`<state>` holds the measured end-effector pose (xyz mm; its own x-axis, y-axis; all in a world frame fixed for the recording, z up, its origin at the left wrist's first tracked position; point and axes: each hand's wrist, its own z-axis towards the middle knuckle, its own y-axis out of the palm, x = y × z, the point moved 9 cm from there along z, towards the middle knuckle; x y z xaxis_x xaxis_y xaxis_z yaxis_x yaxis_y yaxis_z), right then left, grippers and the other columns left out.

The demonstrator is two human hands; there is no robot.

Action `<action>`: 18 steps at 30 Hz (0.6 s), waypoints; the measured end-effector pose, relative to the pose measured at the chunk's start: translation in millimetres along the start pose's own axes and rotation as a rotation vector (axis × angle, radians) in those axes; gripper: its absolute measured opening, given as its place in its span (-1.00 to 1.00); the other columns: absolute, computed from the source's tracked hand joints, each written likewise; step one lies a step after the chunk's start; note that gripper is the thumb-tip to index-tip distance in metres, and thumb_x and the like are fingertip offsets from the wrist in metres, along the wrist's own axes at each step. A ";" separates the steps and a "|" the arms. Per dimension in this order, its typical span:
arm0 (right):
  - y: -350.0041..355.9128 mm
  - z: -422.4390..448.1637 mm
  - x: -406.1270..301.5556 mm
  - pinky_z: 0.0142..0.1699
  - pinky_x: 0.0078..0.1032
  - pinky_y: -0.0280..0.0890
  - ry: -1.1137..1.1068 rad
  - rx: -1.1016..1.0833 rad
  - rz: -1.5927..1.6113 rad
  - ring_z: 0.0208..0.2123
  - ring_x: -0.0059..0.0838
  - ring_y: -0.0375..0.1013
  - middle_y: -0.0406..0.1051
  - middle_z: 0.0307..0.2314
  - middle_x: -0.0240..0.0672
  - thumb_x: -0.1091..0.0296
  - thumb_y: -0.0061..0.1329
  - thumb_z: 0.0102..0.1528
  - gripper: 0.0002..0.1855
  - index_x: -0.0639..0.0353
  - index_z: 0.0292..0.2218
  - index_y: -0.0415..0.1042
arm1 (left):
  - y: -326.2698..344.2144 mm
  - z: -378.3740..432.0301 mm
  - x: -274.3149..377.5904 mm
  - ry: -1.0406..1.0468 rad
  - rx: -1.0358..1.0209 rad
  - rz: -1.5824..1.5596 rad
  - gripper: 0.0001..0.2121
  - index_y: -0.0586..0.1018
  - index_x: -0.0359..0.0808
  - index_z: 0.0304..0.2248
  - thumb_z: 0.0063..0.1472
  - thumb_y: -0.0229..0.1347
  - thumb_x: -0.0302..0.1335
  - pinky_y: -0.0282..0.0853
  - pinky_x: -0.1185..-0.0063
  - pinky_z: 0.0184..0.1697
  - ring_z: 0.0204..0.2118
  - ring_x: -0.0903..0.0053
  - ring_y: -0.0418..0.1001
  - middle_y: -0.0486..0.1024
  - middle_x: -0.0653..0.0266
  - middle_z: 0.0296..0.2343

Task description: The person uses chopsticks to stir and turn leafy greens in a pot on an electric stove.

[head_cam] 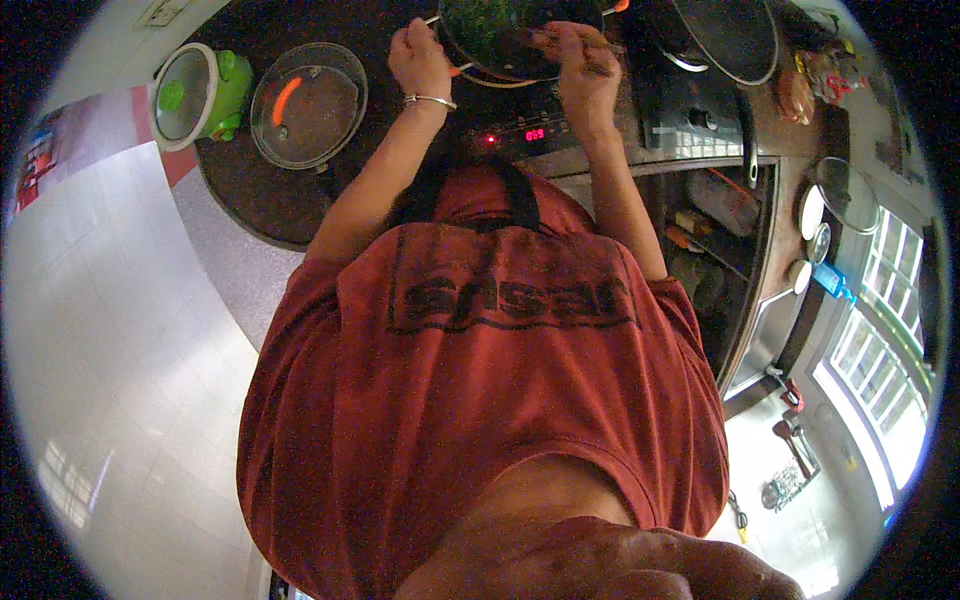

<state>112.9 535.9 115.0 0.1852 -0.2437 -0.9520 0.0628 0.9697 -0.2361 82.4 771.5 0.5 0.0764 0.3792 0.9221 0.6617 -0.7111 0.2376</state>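
Observation:
At the top of the view a dark pot (487, 41) holds leafy greens (480, 22) and stands on a cooktop with a lit red display (534, 135). My left hand (420, 64), with a bracelet at the wrist, is curled at the pot's left side. It appears closed around the handle, whose metal and orange parts show beside the fingers. Over the pot's right rim is my right hand (589, 67), fingers bent together. Something thin and brown seems to lie along them, too blurred to name. The pot's far side is cut off by the frame.
Left of the pot lies a glass lid (330, 109) with an orange handle, beside a lidded green pot (234, 90). A black pan handle (750, 142) juts from the right. Further right are a sink (765, 337), a blue bottle (829, 277) and a cabinet opening (697, 225).

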 end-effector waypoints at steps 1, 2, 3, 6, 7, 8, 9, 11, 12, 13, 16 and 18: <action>-3.3 2.3 -10.7 -0.23 -0.62 0.35 -0.066 0.047 -0.083 -0.35 -0.53 0.48 0.48 -0.41 -0.26 0.48 -0.09 0.16 -0.88 0.33 -0.33 0.46 | -2.5 4.9 2.9 0.113 -0.026 0.038 -0.72 0.40 -0.25 -0.44 0.20 0.04 -0.19 0.25 0.63 -0.67 -0.66 0.67 0.28 0.32 0.42 -0.66; -9.6 3.7 -8.6 -0.12 -0.52 0.41 -0.008 0.026 -0.011 -0.23 -0.44 0.50 0.47 -0.31 -0.26 0.45 -0.17 0.21 -0.82 0.34 -0.27 0.44 | -4.3 10.9 -2.1 0.226 -0.052 0.078 -0.72 0.40 -0.25 -0.44 0.20 0.04 -0.18 0.26 0.62 -0.67 -0.65 0.66 0.29 0.33 0.41 -0.65; -18.5 7.4 -2.4 -0.11 -0.52 0.41 0.013 0.032 0.192 -0.23 -0.44 0.50 0.48 -0.32 -0.25 0.45 -0.17 0.21 -0.82 0.35 -0.26 0.44 | 0.4 5.4 1.6 0.174 -0.032 0.068 -0.72 0.37 -0.27 -0.47 0.23 0.01 -0.22 0.18 0.65 -0.66 -0.67 0.70 0.24 0.28 0.43 -0.68; -13.0 14.5 -35.0 -0.12 -0.55 0.40 -0.064 0.022 0.193 -0.24 -0.45 0.50 0.50 -0.32 -0.23 0.45 -0.17 0.21 -0.82 0.35 -0.25 0.43 | -4.5 6.6 -5.3 0.063 0.013 -0.062 -0.72 0.34 -0.29 -0.50 0.26 -0.03 -0.26 0.10 0.67 -0.66 -0.70 0.74 0.18 0.24 0.45 -0.71; -2.6 17.3 -40.2 -0.13 -0.59 0.39 -0.098 -0.019 0.226 -0.25 -0.48 0.51 0.51 -0.32 -0.23 0.45 -0.17 0.21 -0.82 0.33 -0.24 0.44 | -2.7 7.8 -5.4 0.033 0.015 -0.121 -0.72 0.34 -0.29 -0.50 0.26 -0.03 -0.26 0.10 0.67 -0.66 -0.70 0.74 0.17 0.24 0.45 -0.71; 5.4 19.6 -41.8 -0.27 -0.53 0.29 -0.254 -0.058 0.211 -0.34 -0.46 0.40 0.40 -0.33 -0.30 0.38 -0.20 0.24 -0.80 0.28 -0.31 0.43 | -1.4 4.5 -5.5 0.020 0.016 -0.096 -0.72 0.35 -0.29 -0.50 0.26 -0.03 -0.25 0.10 0.67 -0.66 -0.71 0.74 0.16 0.25 0.44 -0.71; 8.1 24.1 -24.1 -0.24 -0.58 0.31 -0.260 -0.060 0.040 -0.33 -0.49 0.43 0.44 -0.33 -0.28 0.40 -0.18 0.23 -0.82 0.28 -0.28 0.44 | 2.1 0.7 1.0 0.017 0.018 -0.072 -0.72 0.35 -0.29 -0.50 0.26 -0.03 -0.25 0.10 0.66 -0.66 -0.71 0.74 0.16 0.26 0.43 -0.71; 7.2 24.4 9.8 -0.19 -0.67 0.34 -0.257 -0.057 -0.296 -0.29 -0.56 0.50 0.51 -0.34 -0.25 0.44 -0.14 0.20 -0.83 0.28 -0.22 0.45 | 7.7 -5.1 8.7 0.008 0.021 -0.011 -0.72 0.35 -0.30 -0.49 0.26 -0.04 -0.25 0.11 0.66 -0.66 -0.71 0.73 0.15 0.26 0.42 -0.71; 1.6 21.7 4.4 -0.24 -0.40 0.38 -0.338 0.021 -0.318 -0.32 -0.15 0.49 0.48 -0.38 -0.14 0.42 -0.05 0.12 -0.90 0.22 -0.34 0.47 | 3.8 4.6 -2.1 0.028 -0.027 -0.024 -0.72 0.35 -0.30 -0.49 0.25 -0.05 -0.25 0.13 0.66 -0.67 -0.72 0.71 0.19 0.26 0.40 -0.71; 4.3 20.4 0.8 -0.25 -0.41 0.38 -0.281 -0.002 -0.321 -0.33 -0.13 0.49 0.48 -0.39 -0.13 0.43 -0.05 0.12 -0.90 0.22 -0.33 0.47 | 4.0 3.5 2.4 0.040 -0.020 -0.026 -0.72 0.35 -0.31 -0.49 0.25 -0.06 -0.26 0.14 0.65 -0.67 -0.72 0.71 0.19 0.26 0.40 -0.71; 12.0 0.7 -17.4 -0.24 -0.49 0.37 -0.137 -0.150 -0.331 -0.37 -0.22 0.51 0.50 -0.44 -0.19 0.45 -0.05 0.12 -0.90 0.23 -0.33 0.47 | -2.3 1.4 5.6 0.086 0.053 0.011 -0.72 0.35 -0.32 -0.49 0.26 -0.06 -0.27 0.16 0.63 -0.67 -0.72 0.71 0.21 0.27 0.41 -0.71; 19.1 -3.9 -10.6 -0.26 -0.54 0.37 -0.001 -0.227 -0.057 -0.38 -0.36 0.52 0.51 -0.46 -0.26 0.46 -0.05 0.13 -0.91 0.25 -0.33 0.47 | -2.6 0.5 0.1 0.044 0.038 -0.013 -0.72 0.35 -0.32 -0.50 0.26 -0.05 -0.28 0.16 0.64 -0.66 -0.71 0.71 0.20 0.28 0.41 -0.70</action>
<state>108.3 557.1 119.9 0.1889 -0.2983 -0.9356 -0.1492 0.9330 -0.3276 81.0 773.7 -0.1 0.0355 0.3615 0.9317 0.6902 -0.6832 0.2387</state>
